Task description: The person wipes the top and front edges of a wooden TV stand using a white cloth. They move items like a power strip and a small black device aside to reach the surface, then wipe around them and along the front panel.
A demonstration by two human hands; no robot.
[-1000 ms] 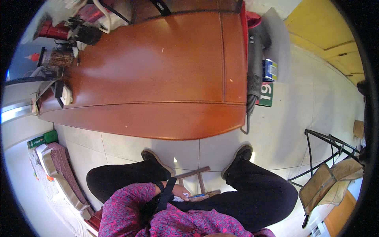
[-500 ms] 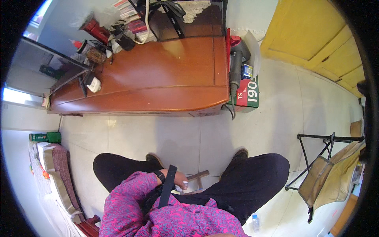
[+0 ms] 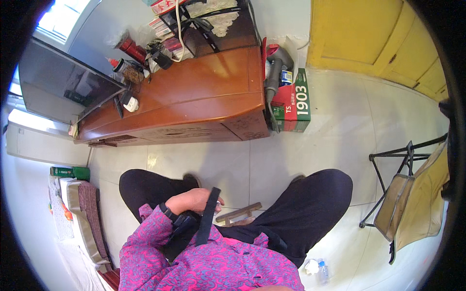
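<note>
My left hand (image 3: 194, 200), with a black watch on its wrist, is closed on a small white item (image 3: 217, 207), mostly hidden by the fingers and a black strap (image 3: 207, 216) that stands up from my body in front of the hand. The hand is above my lap, between my black-trousered knees. Just beyond it, low between my legs, lies a small wooden frame (image 3: 245, 209). My right hand is not visible.
Ahead are a wooden cabinet (image 3: 179, 97) with a screen (image 3: 58, 77) and clutter, and a printed box (image 3: 296, 111) beside it. A yellow door (image 3: 364, 34), folding fabric chair (image 3: 398, 203), plastic bottle (image 3: 322, 271) and sofa (image 3: 90, 218) surround me.
The view has tilted up, bringing more wall, screen and cabinet front into sight. My left hand has risen slightly toward the upper left, still closed on the white item.
</note>
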